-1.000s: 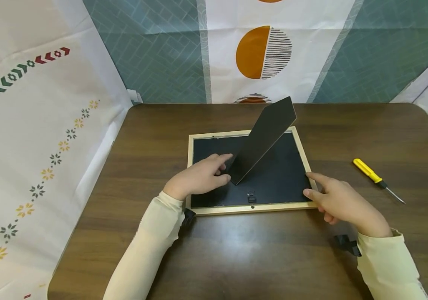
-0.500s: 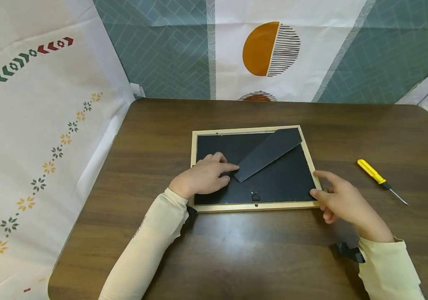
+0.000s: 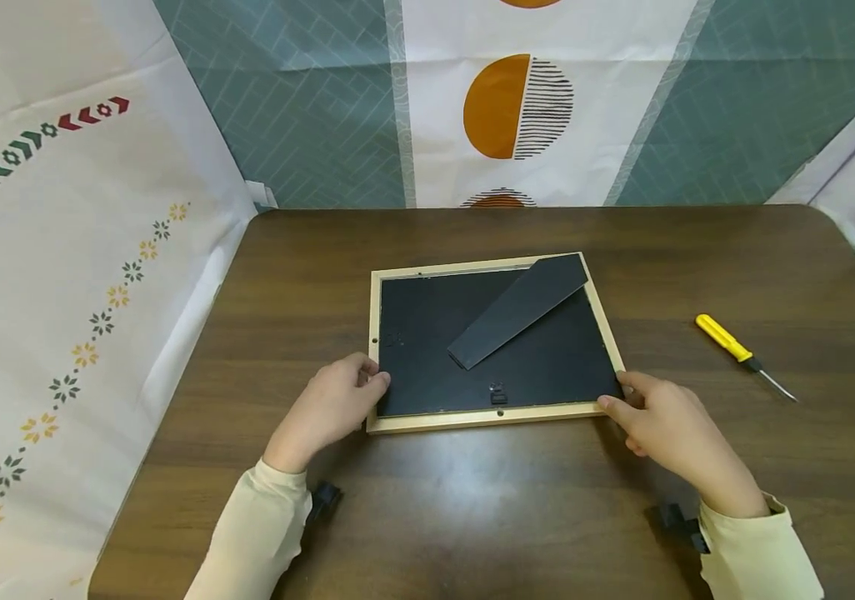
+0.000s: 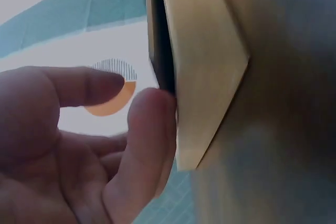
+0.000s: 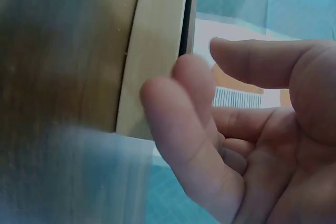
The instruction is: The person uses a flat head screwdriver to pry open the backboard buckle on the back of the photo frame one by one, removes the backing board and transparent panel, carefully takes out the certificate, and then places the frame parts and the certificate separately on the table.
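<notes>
A picture frame [image 3: 488, 416] with a light wooden rim lies back side up on the brown table. Its black backing board [image 3: 427, 317] carries a dark easel stand [image 3: 521, 308], folded flat and slanting toward the far right corner. My left hand [image 3: 333, 406] holds the left edge near the front corner, fingers bent at the rim. In the left wrist view a fingertip [image 4: 152, 108] meets the wooden side. At the right front corner, my right hand [image 3: 671, 425] grips the rim with thumb and fingers; fingertips [image 5: 163, 95] overlap its side in the right wrist view.
A yellow-handled screwdriver [image 3: 731, 343] lies on the table [image 3: 472, 517] to the right of the frame. Behind the table hangs a patterned cloth [image 3: 322, 108], and a white cloth [image 3: 60, 275] hangs along the left side.
The easel stand has come down from raised to flat against the backing. My left hand has left the stand's hinge for the frame's left edge; my right hand has shifted slightly toward the front corner.
</notes>
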The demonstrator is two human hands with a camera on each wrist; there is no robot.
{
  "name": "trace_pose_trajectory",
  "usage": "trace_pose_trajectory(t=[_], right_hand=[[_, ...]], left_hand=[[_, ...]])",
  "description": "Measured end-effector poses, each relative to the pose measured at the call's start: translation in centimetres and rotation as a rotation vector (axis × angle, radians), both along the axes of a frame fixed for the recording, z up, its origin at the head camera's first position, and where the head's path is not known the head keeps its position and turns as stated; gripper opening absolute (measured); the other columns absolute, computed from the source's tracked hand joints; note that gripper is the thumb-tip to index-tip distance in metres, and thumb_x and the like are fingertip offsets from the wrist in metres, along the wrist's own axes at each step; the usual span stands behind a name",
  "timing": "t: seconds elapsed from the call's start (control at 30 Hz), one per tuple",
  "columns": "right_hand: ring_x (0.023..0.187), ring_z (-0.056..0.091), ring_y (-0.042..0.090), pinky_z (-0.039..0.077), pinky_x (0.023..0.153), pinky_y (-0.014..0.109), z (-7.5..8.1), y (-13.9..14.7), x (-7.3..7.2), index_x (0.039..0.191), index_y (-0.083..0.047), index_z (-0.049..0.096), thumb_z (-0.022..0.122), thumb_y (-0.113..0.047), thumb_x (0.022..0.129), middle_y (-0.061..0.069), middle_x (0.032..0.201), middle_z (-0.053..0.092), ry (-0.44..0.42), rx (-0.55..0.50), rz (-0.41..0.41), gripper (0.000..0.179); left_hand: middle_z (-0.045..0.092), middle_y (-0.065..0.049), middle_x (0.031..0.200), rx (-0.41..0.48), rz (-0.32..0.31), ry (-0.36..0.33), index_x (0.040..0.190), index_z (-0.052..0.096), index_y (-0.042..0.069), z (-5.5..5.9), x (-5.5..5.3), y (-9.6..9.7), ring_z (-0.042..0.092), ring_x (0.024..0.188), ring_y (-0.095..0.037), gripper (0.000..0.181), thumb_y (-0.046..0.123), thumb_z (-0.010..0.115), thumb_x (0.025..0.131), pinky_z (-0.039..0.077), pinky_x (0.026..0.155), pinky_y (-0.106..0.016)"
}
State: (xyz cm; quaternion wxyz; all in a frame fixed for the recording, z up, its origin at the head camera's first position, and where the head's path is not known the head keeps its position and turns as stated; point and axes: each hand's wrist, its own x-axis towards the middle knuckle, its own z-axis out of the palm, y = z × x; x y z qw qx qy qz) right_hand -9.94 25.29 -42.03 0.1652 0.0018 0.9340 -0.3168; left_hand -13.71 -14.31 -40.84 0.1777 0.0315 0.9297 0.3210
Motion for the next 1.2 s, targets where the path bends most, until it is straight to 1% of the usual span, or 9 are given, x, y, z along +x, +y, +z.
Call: trace_pose_trajectory(t=[0.1,0.17,0.27,0.37,0.6,0.73,0.87,1.03,1.2], right_hand=[[0.063,0.066,0.016,0.053,0.061,0.035,-0.2,0.0,0.1,0.140,0.015,0.046,0.063,-0.031,0.102,0.005,0.081,0.065,0.016,-0.048,-0.036,0.062],[0.067,0.069,0.019,0.057,0.063,0.034,-0.4,0.1,0.1,0.138,0.015,0.048,0.063,-0.026,0.102,0.009,0.089,0.066,0.024,-0.097,-0.059,0.057],[0.071,0.071,0.022,0.058,0.064,0.033,-0.7,0.2,0.1,0.135,0.016,0.050,0.064,-0.020,0.102,0.013,0.093,0.067,0.028,-0.158,-0.070,0.051],[0.073,0.072,0.024,0.058,0.065,0.033,-0.9,0.1,0.1,0.132,0.015,0.051,0.063,-0.019,0.102,0.014,0.094,0.068,0.029,-0.190,-0.078,0.047],[0.068,0.069,0.023,0.059,0.064,0.031,-1.3,0.8,0.1,0.128,0.019,0.051,0.055,-0.008,0.104,0.018,0.097,0.066,0.032,-0.319,-0.158,0.037],[0.070,0.068,0.018,0.057,0.068,0.027,-1.6,1.1,0.0,0.127,0.020,0.051,0.053,-0.004,0.103,0.014,0.096,0.066,0.040,-0.397,-0.188,0.034],[0.074,0.067,0.015,0.057,0.071,0.027,-1.9,1.3,-0.2,0.124,0.021,0.051,0.054,-0.002,0.102,0.011,0.096,0.066,0.040,-0.459,-0.197,0.032],[0.068,0.062,0.015,0.058,0.071,0.027,-2.0,1.1,-0.6,0.114,0.019,0.054,0.056,-0.002,0.101,0.009,0.089,0.065,0.033,-0.463,-0.208,0.024],[0.064,0.061,0.017,0.058,0.071,0.027,-2.3,0.8,-1.1,0.102,0.011,0.057,0.059,-0.004,0.100,0.005,0.084,0.064,0.008,-0.497,-0.217,0.016]], left_hand=[[0.061,-0.004,0.067,0.055,0.096,-0.007,0.107,0.064,0.005,-0.6,0.9,0.7,0.058,0.053,-0.017,0.026,0.030,0.058,0.102,0.048,0.057,-0.034],[0.057,-0.002,0.057,0.040,0.137,-0.010,0.089,0.063,0.008,-0.8,1.4,1.2,0.056,0.047,-0.018,0.028,0.031,0.057,0.102,0.046,0.052,-0.033],[0.043,0.002,0.048,-0.065,0.152,-0.002,0.060,0.051,0.012,-0.8,2.1,1.7,0.048,0.043,-0.017,0.046,0.033,0.054,0.101,0.040,0.047,-0.032],[0.036,0.002,0.049,-0.164,0.137,0.025,0.051,0.041,0.014,-0.8,2.6,2.2,0.044,0.045,-0.019,0.056,0.035,0.053,0.101,0.037,0.046,-0.033],[0.049,-0.007,0.066,-0.140,0.159,0.096,0.079,0.050,0.007,-1.8,2.3,2.9,0.050,0.055,-0.024,0.035,0.033,0.053,0.102,0.041,0.053,-0.038],[0.057,-0.012,0.069,-0.150,0.195,0.152,0.091,0.049,0.001,-2.3,2.1,3.4,0.061,0.061,-0.032,0.027,0.026,0.049,0.102,0.048,0.058,-0.048],[0.056,-0.015,0.068,-0.148,0.240,0.213,0.089,0.047,-0.002,-2.7,2.4,3.8,0.062,0.059,-0.037,0.021,0.016,0.046,0.099,0.049,0.056,-0.053],[0.050,-0.015,0.068,-0.095,0.272,0.272,0.083,0.045,0.000,-2.9,2.6,4.1,0.056,0.054,-0.036,0.016,0.012,0.042,0.093,0.049,0.054,-0.054],[0.047,-0.009,0.073,-0.041,0.277,0.184,0.081,0.046,0.004,-2.7,2.5,2.8,0.052,0.062,-0.029,0.024,0.021,0.039,0.096,0.045,0.060,-0.047]])
